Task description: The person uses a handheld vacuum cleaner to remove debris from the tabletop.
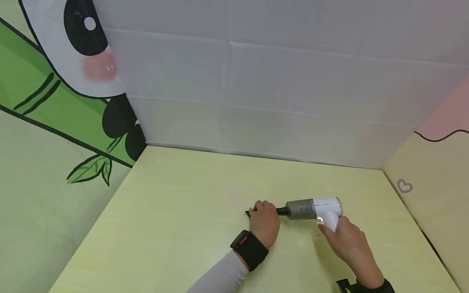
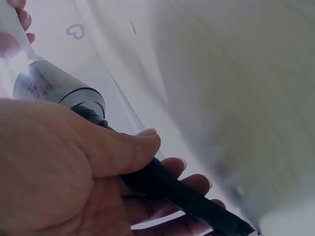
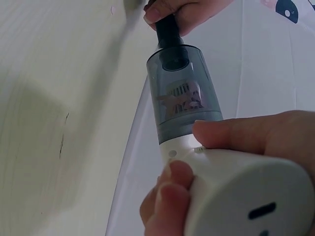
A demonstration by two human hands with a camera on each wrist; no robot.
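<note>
A small handheld vacuum (image 1: 314, 208) with a white body, a grey see-through dust cup (image 3: 181, 93) and a black nozzle (image 2: 170, 189) lies low over the pale green table (image 1: 176, 228). My right hand (image 1: 346, 240) grips its white handle (image 3: 236, 191). My left hand (image 1: 264, 221) is curled round the black nozzle, thumb on top, and the nozzle tip (image 1: 247, 213) points left at the tabletop. Faint pink scraps (image 1: 234, 195) lie just beyond the tip. Bits of debris show inside the dust cup.
A white sheet wall (image 1: 278, 89) closes the back of the table. A panda-and-bamboo panel (image 1: 55, 122) stands at the left, a yellow panel with a heart (image 1: 404, 186) at the right. A thin dark mark (image 3: 63, 137) crosses the tabletop.
</note>
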